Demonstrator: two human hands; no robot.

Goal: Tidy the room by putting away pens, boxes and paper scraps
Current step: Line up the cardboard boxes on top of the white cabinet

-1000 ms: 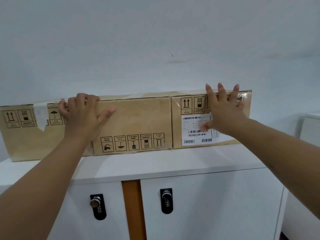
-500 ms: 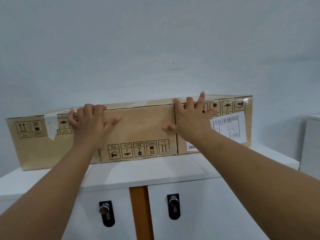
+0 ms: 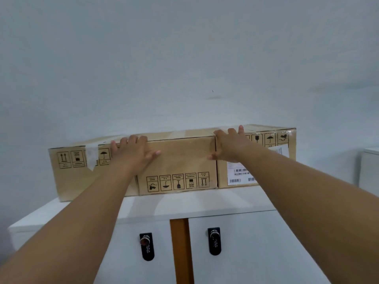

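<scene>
Both hands flat on the boxes now: left hand (image 3: pixel 133 152) spread across the seam between left box (image 3: pixel 82 173) and middle box (image 3: pixel 180 158), right hand (image 3: pixel 229 147) slid leftward off the shipping label (image 3: pixel 240 175) to the seam with the right box (image 3: pixel 272 144). Neither grips; palms press, fingers hooked over the top edges. The three boxes sit side by side atop the white cabinet (image 3: pixel 184 203) against the wall, probably being squared up. Handling pictograms show; the barcodes' text is too small to read.

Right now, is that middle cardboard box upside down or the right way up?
Upside down, it seems: the arrows among the handling symbols along the bottom of the middle box point down, while the left box shows them pointing up.
</scene>
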